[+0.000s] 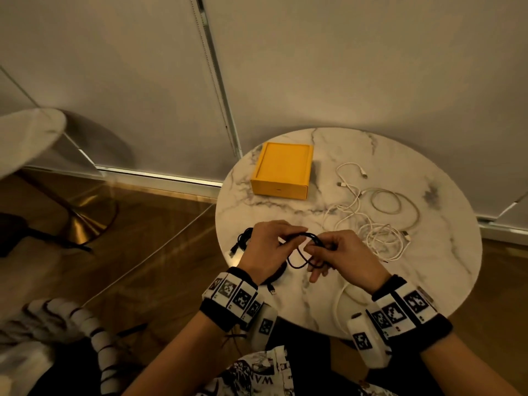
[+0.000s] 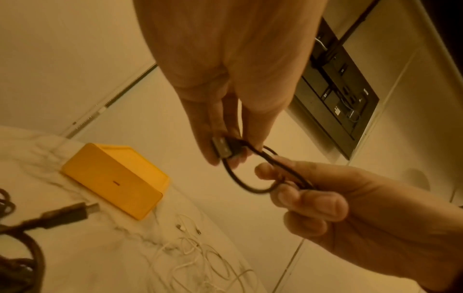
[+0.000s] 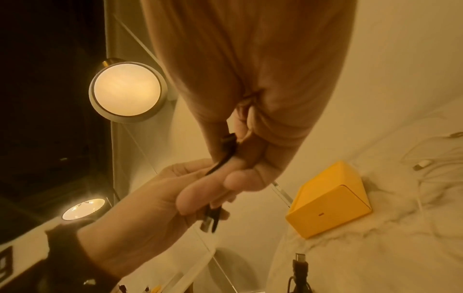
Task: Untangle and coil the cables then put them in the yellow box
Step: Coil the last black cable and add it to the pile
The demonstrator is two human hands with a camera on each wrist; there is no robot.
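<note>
Above the near side of the round marble table (image 1: 428,281), both hands work a thin black cable (image 1: 298,254) looped between them. My left hand (image 1: 285,238) pinches its USB plug (image 2: 221,151) between thumb and fingers. My right hand (image 1: 317,252) grips the gathered loops (image 2: 288,176), with the cable's other small plug (image 3: 229,141) sticking out by its fingers. The yellow box (image 1: 281,170) stands shut at the table's far left. A tangle of white cables (image 1: 377,221) lies on the right. A second, thicker black cable (image 1: 244,238) lies under my left hand.
The thick black cable's plug (image 2: 67,215) points toward the yellow box (image 2: 112,178). One white cable (image 1: 340,304) runs off the near table edge under my right wrist. A second small table (image 1: 25,138) stands at the left over the wooden floor.
</note>
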